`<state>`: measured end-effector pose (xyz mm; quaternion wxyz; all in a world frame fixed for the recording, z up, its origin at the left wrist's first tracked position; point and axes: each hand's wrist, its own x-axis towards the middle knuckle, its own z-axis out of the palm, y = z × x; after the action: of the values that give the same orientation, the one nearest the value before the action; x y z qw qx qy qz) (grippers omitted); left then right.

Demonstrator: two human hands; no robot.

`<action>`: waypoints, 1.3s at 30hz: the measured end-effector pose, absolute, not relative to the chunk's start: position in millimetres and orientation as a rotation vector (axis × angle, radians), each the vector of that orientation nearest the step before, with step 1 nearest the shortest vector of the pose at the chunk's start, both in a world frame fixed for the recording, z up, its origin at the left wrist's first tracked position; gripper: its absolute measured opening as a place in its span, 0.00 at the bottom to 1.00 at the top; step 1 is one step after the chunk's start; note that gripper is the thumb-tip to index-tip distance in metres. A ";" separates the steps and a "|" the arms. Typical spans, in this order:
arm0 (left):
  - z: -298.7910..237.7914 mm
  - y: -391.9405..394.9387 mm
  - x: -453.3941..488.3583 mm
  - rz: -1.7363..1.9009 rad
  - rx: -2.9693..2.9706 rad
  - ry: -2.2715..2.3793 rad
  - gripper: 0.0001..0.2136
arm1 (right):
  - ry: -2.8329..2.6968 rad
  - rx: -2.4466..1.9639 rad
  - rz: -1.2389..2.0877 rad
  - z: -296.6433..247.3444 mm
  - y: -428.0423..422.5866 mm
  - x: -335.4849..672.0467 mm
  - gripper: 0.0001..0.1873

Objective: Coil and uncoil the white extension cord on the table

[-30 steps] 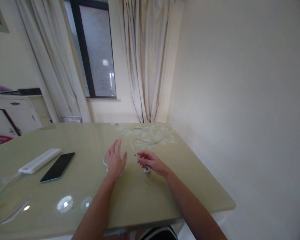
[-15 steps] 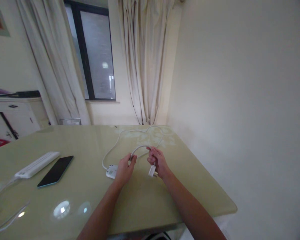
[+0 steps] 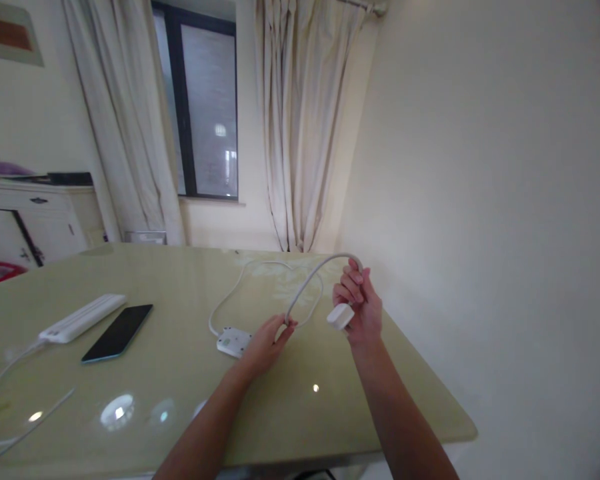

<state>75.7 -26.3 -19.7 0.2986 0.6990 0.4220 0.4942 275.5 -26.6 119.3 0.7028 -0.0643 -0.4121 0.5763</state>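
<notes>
A white power cord (image 3: 307, 283) arches between my two hands above the table. My left hand (image 3: 270, 341) pinches the cord low, close to the tabletop. Raised to the right, my right hand (image 3: 361, 300) is closed round the cord near its plug end. The white plug (image 3: 341, 316) hangs below those fingers, in front of the palm. Beside my left hand lies a white power strip (image 3: 234, 341), its right part hidden behind that hand. From the strip the rest of the cord loops over the far side of the table.
On the left of the glossy table (image 3: 180, 400) lie a second white power strip (image 3: 85, 319) with its cord and a dark phone-like slab (image 3: 117, 332). A thin white cable (image 3: 40, 420) lies near the front left. A wall (image 3: 480, 233) borders the table's right side.
My right hand has moved up and to the right with the plug, widening the cord's arch. My left hand has shifted slightly right, still pinching the cord. The view has turned a little.
</notes>
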 end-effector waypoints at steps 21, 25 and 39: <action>-2.5 -18.5 52.6 1.655 0.782 0.595 0.24 | -1.905 -1.043 0.244 2.9 8.3 226.0 0.24; -15.6 -22.5 70.7 1.578 1.197 0.840 0.33 | -1.966 -1.073 0.291 -11.3 -1.3 221.8 0.26; -21.6 -13.6 66.5 1.708 1.165 1.087 0.26 | -2.188 -1.212 0.246 -14.4 -23.3 207.0 0.25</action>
<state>66.5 -13.6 -21.6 0.3921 0.4587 0.4280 0.6728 207.0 -23.3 -14.4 0.3088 -0.4587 -0.8280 0.0929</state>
